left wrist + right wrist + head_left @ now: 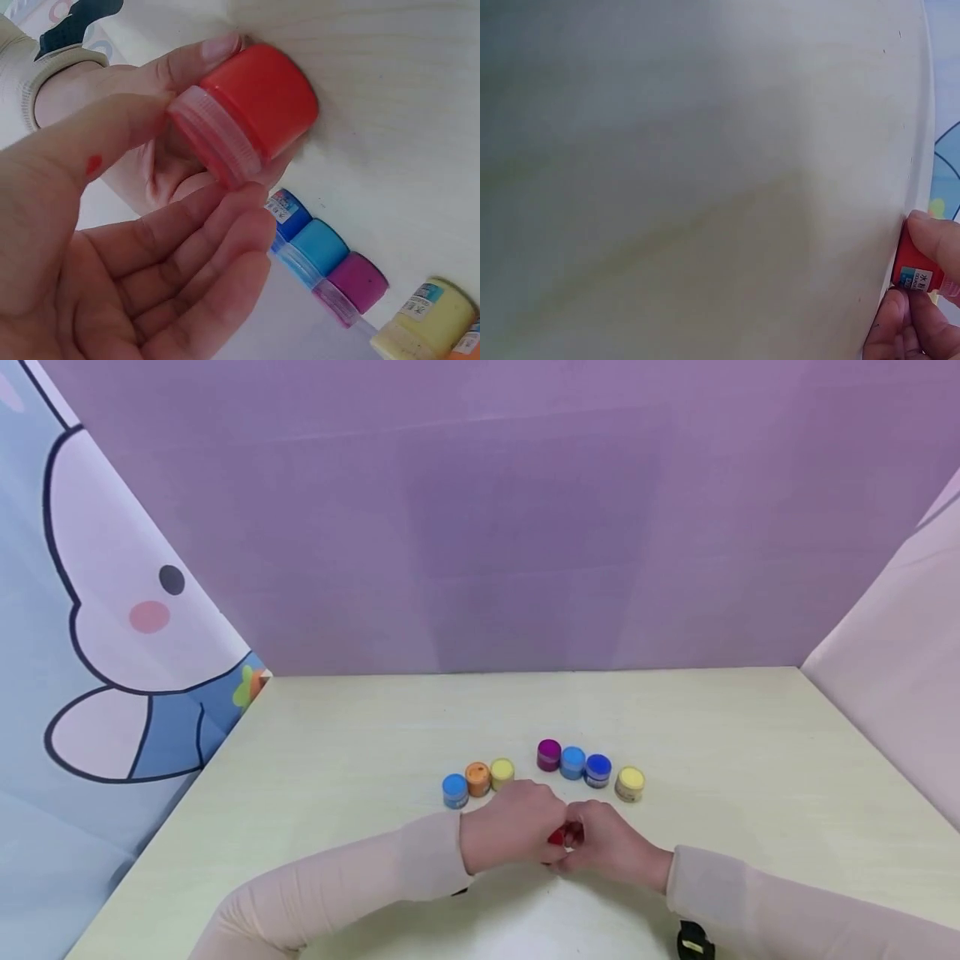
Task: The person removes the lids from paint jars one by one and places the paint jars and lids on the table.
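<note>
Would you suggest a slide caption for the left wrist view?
Right hand holds a red jar; left hand grips its lid.

Beyond the left hand and right hand, paint jars stand in the way, with open table either side.

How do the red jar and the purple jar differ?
The red jar is held between the left hand and right hand; the purple jar stands on the table, beside a light blue jar. The red jar's body is bright red, the purple jar's deep purple. Both are squat, with a clear section at one end.
</note>
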### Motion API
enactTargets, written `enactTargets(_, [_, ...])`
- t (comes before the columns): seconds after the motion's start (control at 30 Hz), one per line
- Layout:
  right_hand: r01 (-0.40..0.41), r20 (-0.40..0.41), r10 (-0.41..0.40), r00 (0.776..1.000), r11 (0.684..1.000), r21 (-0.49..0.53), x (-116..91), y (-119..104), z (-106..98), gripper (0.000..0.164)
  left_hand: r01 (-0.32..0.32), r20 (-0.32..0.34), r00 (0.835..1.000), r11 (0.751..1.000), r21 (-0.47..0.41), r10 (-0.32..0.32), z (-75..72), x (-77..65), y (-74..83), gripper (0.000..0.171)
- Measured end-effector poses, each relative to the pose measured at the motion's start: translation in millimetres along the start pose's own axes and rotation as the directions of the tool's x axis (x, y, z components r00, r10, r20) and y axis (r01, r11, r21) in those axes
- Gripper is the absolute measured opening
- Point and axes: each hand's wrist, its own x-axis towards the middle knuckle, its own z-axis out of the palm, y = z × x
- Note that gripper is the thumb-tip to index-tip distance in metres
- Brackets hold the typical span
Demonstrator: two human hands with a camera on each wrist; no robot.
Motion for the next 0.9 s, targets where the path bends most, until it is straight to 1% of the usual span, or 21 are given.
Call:
enactTargets(0.07, [0.01, 0.001, -0.01, 1.0, 1.0, -0.008, 1, 1, 0, 0.023, -0.007, 0.009, 1.0, 0.999, -0.031, 0.007, -0.2, -0.8, -2.4, 0.026])
enactTargets(0.13, [0.012, 0.003, -0.012, 1.0, 1.0, -0.01, 1, 2, 0, 0.023, -0.043, 0.017, 0.999, 0.998, -0.053, 0.044, -0.8, -1.4, -6.1, 0.023])
enactTargets(0.2, [0.004, 0.002, -0.004, 1.0, 1.0, -0.014, 1, 2, -1, 0.023, -0.12, 0.017, 0.993, 0.991, -0.065, 0.121, -1.2, -1.5, -10.8, 0.022])
enactTargets(0.23, [-0.005, 0.003, 0.005, 1.0, 1.0, -0.012, 1, 1, -1, 0.024, -0.173, 0.019, 0.984, 0.982, -0.07, 0.175, -1.7, -1.4, -13.2, 0.022])
enactTargets(0.27, [-0.011, 0.005, 0.011, 1.0, 1.0, -0.01, 1, 1, -1, 0.025, -0.233, 0.018, 0.972, 0.97, -0.069, 0.235, -1.8, -1.2, -15.5, 0.024])
enactTargets(0.3, [-0.015, 0.005, 0.015, 1.0, 1.0, -0.012, 1, 1, -1, 0.027, -0.292, 0.015, 0.956, 0.954, -0.071, 0.294, -1.8, -0.9, -17.7, 0.025])
enactTargets(0.37, [-0.02, 0.004, 0.02, 1.0, 1.0, -0.015, 1, 0, -2, 0.028, -0.393, 0.012, 0.919, 0.917, -0.073, 0.395, -2.0, -0.3, -21.0, 0.022])
enactTargets(0.4, [-0.022, 0.004, 0.022, 1.0, 1.0, -0.014, 1, 0, -2, 0.028, -0.433, 0.012, 0.9, 0.898, -0.074, 0.435, -2.1, 0.2, -22.1, 0.021])
enactTargets(0.43, [-0.02, 0.003, 0.02, 1.0, 1.0, -0.013, 1, 0, -2, 0.028, -0.457, 0.014, 0.888, 0.886, -0.072, 0.459, -2.0, 0.8, -22.9, 0.02])
enactTargets(0.47, [-0.016, 0.002, 0.016, 1.0, 1.0, -0.011, 1, 0, -2, 0.027, -0.472, 0.013, 0.88, 0.879, -0.071, 0.474, -2.0, 1.2, -23.5, 0.019])
enactTargets(0.5, [-0.018, 0.003, 0.018, 1.0, 1.0, -0.006, 1, 0, -2, 0.027, -0.48, 0.013, 0.876, 0.875, -0.068, 0.482, -2.2, 1.4, -23.8, 0.019])
enactTargets(0.63, [0.006, -0.002, -0.006, 1.0, 1.0, -0.003, 1, 1, -1, 0.025, -0.49, 0.013, 0.871, 0.869, -0.064, 0.491, -3.3, 2.1, -24.0, 0.017])
enactTargets(0.67, [0.024, -0.005, -0.024, 1.0, 1.0, -0.002, 1, 1, -1, 0.024, -0.492, 0.012, 0.869, 0.868, -0.062, 0.494, -3.6, 2.2, -23.9, 0.017])
enactTargets(0.73, [0.029, -0.009, -0.03, 1.0, 1.0, -0.003, 1, 1, -1, 0.024, -0.495, 0.009, 0.868, 0.867, -0.054, 0.496, -3.9, 2.5, -23.4, 0.015])
enactTargets(0.83, [0.002, -0.001, -0.002, 1.0, 1.0, 0.011, 1, 1, 0, 0.025, -0.48, 0.012, 0.877, 0.876, -0.046, 0.481, -3.6, 3.4, -22.2, 0.01])
enactTargets(0.9, [-0.026, 0.009, 0.026, 1.0, 1.0, 0.014, 1, 1, 0, 0.025, -0.455, 0.024, 0.889, 0.889, -0.048, 0.457, -3.0, 3.8, -20.8, 0.008])
